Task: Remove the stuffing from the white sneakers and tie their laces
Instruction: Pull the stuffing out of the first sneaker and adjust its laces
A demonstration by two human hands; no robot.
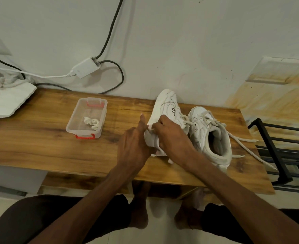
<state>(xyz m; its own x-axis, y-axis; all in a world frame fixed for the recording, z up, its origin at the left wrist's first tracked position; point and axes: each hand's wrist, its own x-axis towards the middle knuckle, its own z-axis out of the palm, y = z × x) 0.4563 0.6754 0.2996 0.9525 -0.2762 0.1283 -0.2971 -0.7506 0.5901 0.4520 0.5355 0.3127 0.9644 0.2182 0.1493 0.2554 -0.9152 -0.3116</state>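
Left of the left hand [133, 147], bare table [39, 141] runs to the box [73, 117], ahead and left. The held sneaker [168, 106] fills the gap between the hands. Just right of the right hand [173, 136] the other sneaker [201, 131] blocks, laces [244, 139] trailing toward the rack [272, 148] further right.

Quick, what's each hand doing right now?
Left hand: holding the tipped sneaker by its heel.
Right hand: pinching white stuffing at that sneaker's opening.

"OGYI" on sneaker [166, 106] (side panel)
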